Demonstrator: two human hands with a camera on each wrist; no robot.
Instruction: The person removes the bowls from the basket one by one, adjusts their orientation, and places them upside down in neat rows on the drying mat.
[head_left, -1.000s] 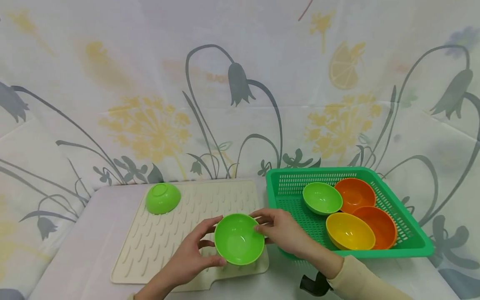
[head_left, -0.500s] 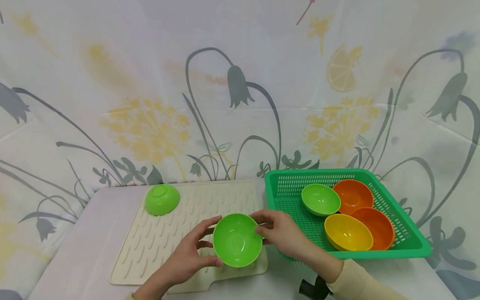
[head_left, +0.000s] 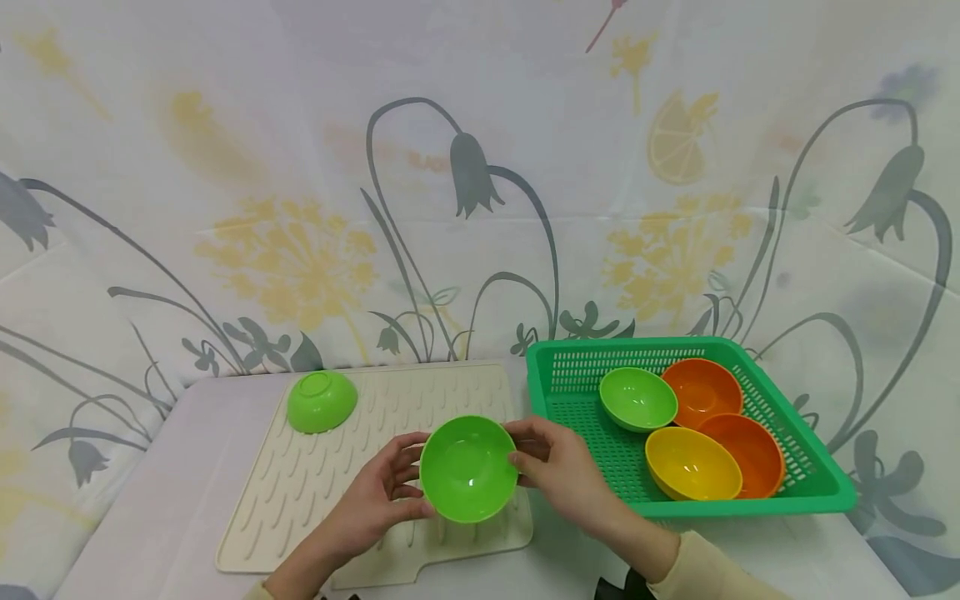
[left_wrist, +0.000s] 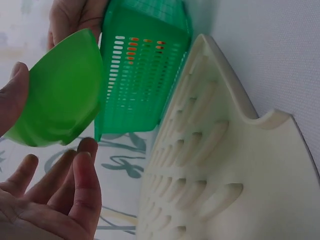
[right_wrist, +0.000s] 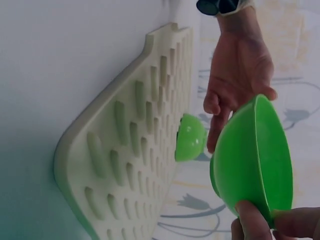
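Note:
In the head view, both hands hold a green bowl point(head_left: 468, 469) above the drying mat point(head_left: 285, 500), its inside facing the camera. My right hand point(head_left: 566, 475) pinches its right rim, thumb inside and fingers outside. The left hand point(head_left: 371, 504) curves loosely round the other side. In the right wrist view, the left thumb meets the rim and the fingers lie by the base of the bowl point(right_wrist: 235, 155). In the left wrist view, the left fingers point(left_wrist: 87, 185) stand below the bowl point(left_wrist: 62, 95), partly apart from it. A second green bowl point(head_left: 322, 402) lies upside down on the mat's far left corner.
Right of the mat stands a green perforated basket point(head_left: 577, 433). Inside are a green bowl point(head_left: 637, 400), a yellow bowl point(head_left: 692, 467) and two orange bowls point(head_left: 701, 390). A flower-patterned cloth point(head_left: 480, 250) hangs behind the table.
The held green bowl has risen slightly and tilted a little, and the left thumb and fingers have come closer round it. Other bowls stay in place; the head view has shifted slightly.

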